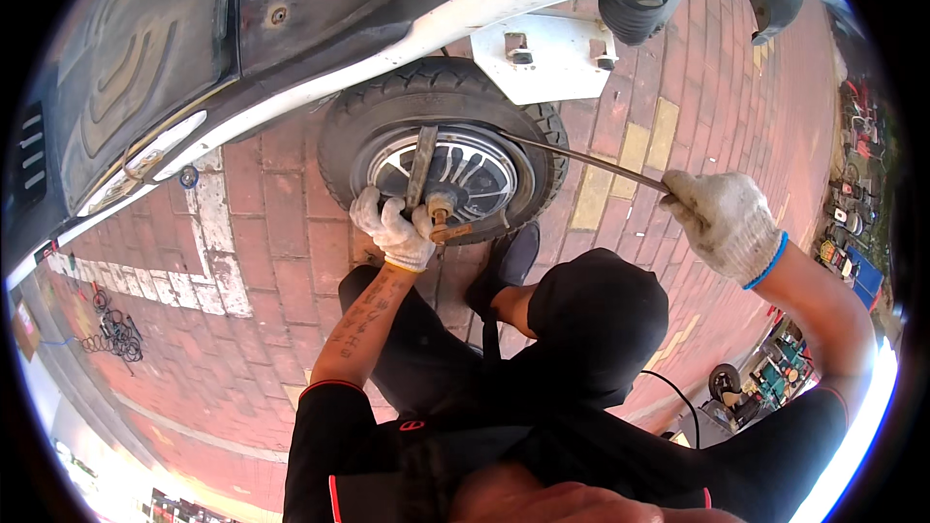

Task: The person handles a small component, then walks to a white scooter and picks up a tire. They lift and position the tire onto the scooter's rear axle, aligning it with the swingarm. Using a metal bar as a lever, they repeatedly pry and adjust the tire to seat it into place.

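A black tyre [351,140] with a silver spoked wheel hub [484,167] stands under the scooter's body, in front of me. My gloved right hand [725,226] is closed round one end of a long thin tyre lever [591,158]. The lever's far tip meets the tyre's inner edge at the upper right of the rim. My gloved left hand [395,230] has curled fingers at the lower end of a flat metal bar [420,167], which lies across the rim's left side. Beside those fingers a brass-coloured axle fitting [442,213] sticks out from the hub.
The scooter's dark body [320,10] and white lower edge [426,17] overhang the wheel. A white bracket plate [544,63] juts down just above the tyre. Red brick paving [281,232] lies around. Tangled black cable [118,334] is at the left; tools and parts [783,368] lie far right.
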`<state>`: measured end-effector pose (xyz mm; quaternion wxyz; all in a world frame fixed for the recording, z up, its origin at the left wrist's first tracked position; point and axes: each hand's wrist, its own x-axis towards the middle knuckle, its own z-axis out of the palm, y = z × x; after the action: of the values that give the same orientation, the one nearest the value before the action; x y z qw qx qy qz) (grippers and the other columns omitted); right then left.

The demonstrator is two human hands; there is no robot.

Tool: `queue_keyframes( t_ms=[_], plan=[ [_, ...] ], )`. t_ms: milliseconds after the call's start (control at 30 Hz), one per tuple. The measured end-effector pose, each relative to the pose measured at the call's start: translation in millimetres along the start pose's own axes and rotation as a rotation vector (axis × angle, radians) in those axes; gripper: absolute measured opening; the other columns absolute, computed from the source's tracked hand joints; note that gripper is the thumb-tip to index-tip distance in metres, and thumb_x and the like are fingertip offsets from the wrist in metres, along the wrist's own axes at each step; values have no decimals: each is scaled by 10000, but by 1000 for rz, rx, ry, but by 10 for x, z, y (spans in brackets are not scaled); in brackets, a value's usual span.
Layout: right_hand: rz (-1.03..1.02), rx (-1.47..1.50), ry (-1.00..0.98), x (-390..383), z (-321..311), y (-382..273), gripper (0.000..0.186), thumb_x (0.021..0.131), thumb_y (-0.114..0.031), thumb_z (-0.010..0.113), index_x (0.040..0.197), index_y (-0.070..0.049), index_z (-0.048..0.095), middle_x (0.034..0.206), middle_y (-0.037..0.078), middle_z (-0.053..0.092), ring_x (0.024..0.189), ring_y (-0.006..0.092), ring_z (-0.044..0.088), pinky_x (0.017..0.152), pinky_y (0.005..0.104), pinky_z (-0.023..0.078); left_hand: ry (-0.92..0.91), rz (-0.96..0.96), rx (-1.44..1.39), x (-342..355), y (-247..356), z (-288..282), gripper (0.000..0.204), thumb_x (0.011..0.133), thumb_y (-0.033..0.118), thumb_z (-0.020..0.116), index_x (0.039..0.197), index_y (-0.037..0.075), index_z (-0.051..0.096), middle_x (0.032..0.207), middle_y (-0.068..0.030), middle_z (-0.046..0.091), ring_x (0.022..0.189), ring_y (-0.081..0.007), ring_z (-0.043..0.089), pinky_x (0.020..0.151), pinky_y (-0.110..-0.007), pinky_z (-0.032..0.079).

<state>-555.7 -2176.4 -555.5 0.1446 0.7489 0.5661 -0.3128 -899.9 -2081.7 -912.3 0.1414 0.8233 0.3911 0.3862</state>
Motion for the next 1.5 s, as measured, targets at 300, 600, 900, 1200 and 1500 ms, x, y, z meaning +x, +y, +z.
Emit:
queue_keyframes(
  t_ms=[300,600,900,1200,1500],
  plan=[
    [23,-172,-87,156,-445,-356,210,997,-242,629,979,-40,682,769,197,672,771,409,695,707,517,556,17,-77,-16,-63,149,-21,353,830,196,702,1122,97,529,1323,-260,508,1212,-423,483,1045,-604,365],
    [142,38,-140,149,-399,-648,285,1031,-262,601,1090,-4,706,802,154,698,797,335,700,719,487,552,123,-62,40,12,154,-3,327,901,294,707,1121,135,524,1280,-172,518,1133,-393,500,997,-581,393],
    [684,1104,-329,-18,-156,-689,338,1019,-316,614,1116,2,676,642,-35,415,484,76,308,429,277,243,135,-76,-15,23,135,-38,380,798,226,755,1098,149,535,1293,-160,513,1157,-405,498,999,-599,399],
    [751,1634,4,-191,1487,-1858,244,991,-276,683,952,-109,510,671,-26,447,468,109,405,385,286,331,78,-115,-49,-48,225,-156,460,736,238,836,1096,159,561,1297,-151,525,1183,-395,516,990,-575,399],
    [412,441,-212,-69,230,-613,521,1007,-315,626,1350,78,614,1064,140,723,965,234,674,874,373,524,129,-85,-31,23,129,-128,428,761,262,816,1084,145,560,1296,-161,530,1174,-411,504,1002,-596,398]
  ],
)
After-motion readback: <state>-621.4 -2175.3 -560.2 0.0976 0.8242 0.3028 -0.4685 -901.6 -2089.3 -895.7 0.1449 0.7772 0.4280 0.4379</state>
